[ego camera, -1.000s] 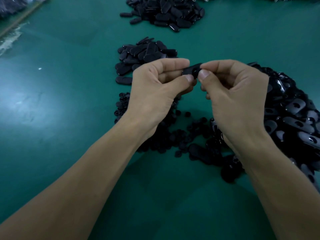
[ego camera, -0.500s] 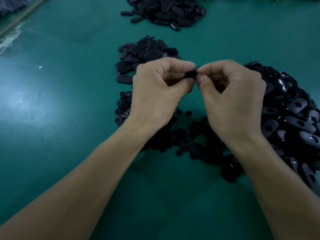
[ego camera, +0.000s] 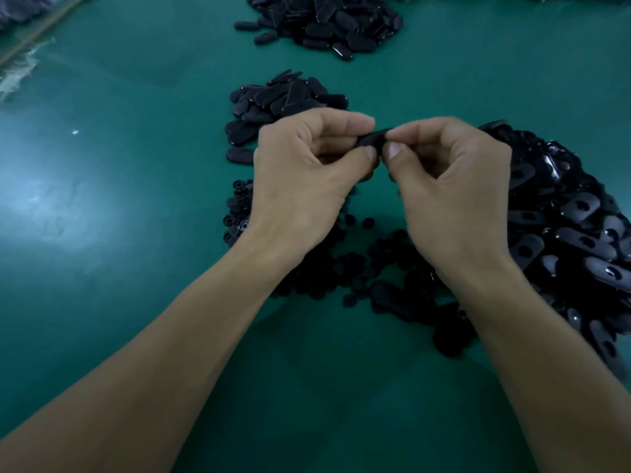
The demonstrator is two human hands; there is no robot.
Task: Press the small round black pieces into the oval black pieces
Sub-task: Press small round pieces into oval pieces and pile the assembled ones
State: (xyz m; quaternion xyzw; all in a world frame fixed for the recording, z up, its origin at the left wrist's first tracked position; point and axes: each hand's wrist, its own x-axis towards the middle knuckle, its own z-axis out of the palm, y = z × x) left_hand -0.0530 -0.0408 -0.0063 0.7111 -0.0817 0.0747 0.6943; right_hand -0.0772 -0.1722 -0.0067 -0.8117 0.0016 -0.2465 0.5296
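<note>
Both hands meet above the middle of the green table (ego camera: 119, 233). My left hand (ego camera: 300, 186) and my right hand (ego camera: 450, 192) pinch one oval black piece (ego camera: 372, 138) between thumbs and forefingers, each at one end. Most of the piece is hidden by the fingertips, and whether a round piece sits in it cannot be seen. Small round black pieces (ego camera: 355, 264) lie scattered under my hands. A large heap of oval pieces with holes (ego camera: 573, 227) lies to the right.
A small pile of oval pieces (ego camera: 280, 104) sits just beyond my left hand. A bigger pile (ego camera: 327, 22) lies at the far edge. Some pale material (ego camera: 20, 15) lies at the far left corner of the table.
The held oval piece has tipped more edge-on and my fingertips have closed in over it. Both hands stay in nearly the same spot.
</note>
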